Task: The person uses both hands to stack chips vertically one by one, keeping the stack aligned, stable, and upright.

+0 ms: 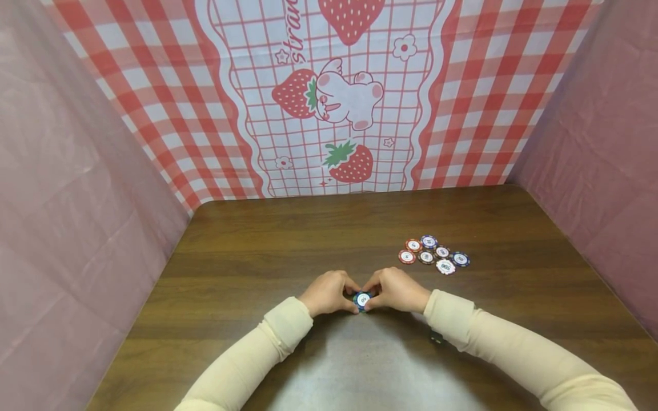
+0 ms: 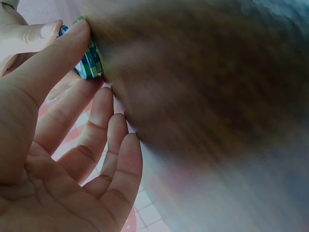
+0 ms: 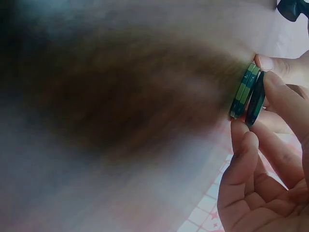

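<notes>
Both hands meet near the middle of the wooden table. My right hand (image 1: 394,290) pinches a blue-rimmed poker chip (image 1: 362,300) with a white centre between thumb and fingers. In the right wrist view, that chip tilts slightly away from a short stack of green poker chips (image 3: 244,92). From the other side, my left hand (image 1: 329,292) grips the stack by its edge, thumb opposite index finger. Its other fingertips rest near the tabletop in the left wrist view. From above, the blue chip covers most of the green stack (image 2: 94,60).
Right of the hands and farther back, a loose cluster of poker chips lies on the wooden table (image 1: 288,228): red chips (image 1: 406,257), blue chips (image 1: 461,259), dark chips (image 1: 426,257) and a white chip (image 1: 446,266). A checked strawberry cloth (image 1: 462,114) hangs behind; pink curtains (image 1: 77,171) flank both sides.
</notes>
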Tool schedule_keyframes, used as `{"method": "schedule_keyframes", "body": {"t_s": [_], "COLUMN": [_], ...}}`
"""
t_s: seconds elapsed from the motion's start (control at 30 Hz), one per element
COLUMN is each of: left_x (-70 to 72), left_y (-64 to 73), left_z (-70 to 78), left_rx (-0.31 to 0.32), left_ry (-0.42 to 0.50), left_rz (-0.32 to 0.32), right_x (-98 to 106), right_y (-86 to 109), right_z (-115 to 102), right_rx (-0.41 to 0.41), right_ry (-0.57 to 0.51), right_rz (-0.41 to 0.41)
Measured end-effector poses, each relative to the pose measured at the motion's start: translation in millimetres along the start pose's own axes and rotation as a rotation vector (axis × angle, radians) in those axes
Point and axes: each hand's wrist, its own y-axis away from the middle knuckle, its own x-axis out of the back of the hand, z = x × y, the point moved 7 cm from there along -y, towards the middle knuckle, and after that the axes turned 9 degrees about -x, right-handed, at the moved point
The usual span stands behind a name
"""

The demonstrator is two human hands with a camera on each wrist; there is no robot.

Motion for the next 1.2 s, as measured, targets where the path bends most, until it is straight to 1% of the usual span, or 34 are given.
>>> {"method": "schedule_keyframes", "body": {"t_s": [0.1, 0.4, 0.6, 0.77, 0.93, 1.13, 1.2], "left_x": [-0.2, -0.3, 0.1, 0.3, 0.0, 0.7, 1.0], "left_y": [-0.1, 0.7, 0.5, 0.7, 0.9, 0.9, 1.1], "left_z": [-0.1, -0.5, 0.3, 0.3, -0.1, 1.0, 1.4], "left_rx": [-0.006, 0.004, -0.008, 0.001, 0.009, 0.003, 0.0], "left_ry": [-0.01, 0.018, 0.008, 0.018, 0.022, 0.021, 0.021], "left_rz": [0.003, 0.016, 0.021, 0.021, 0.021, 0.029, 0.035], "right_x": [-0.7, -3.3, -4.2, -3.4, 2.3, 14.4, 18.2], "right_y": [-0.2, -1.1, -2.0, -1.8, 0.5, 6.5, 8.8], "right_z": [-0.8, -3.2, -5.2, -5.2, -0.8, 11.5, 16.4], "right_rx": [-0.012, -0.042, -0.038, -0.032, -0.032, -0.075, -0.089], "right_ry": [0.01, 0.017, 0.031, 0.024, -0.019, -0.1, -0.111], "right_rz": [0.0, -0.012, -0.01, -0.006, 0.013, 0.042, 0.06]}}
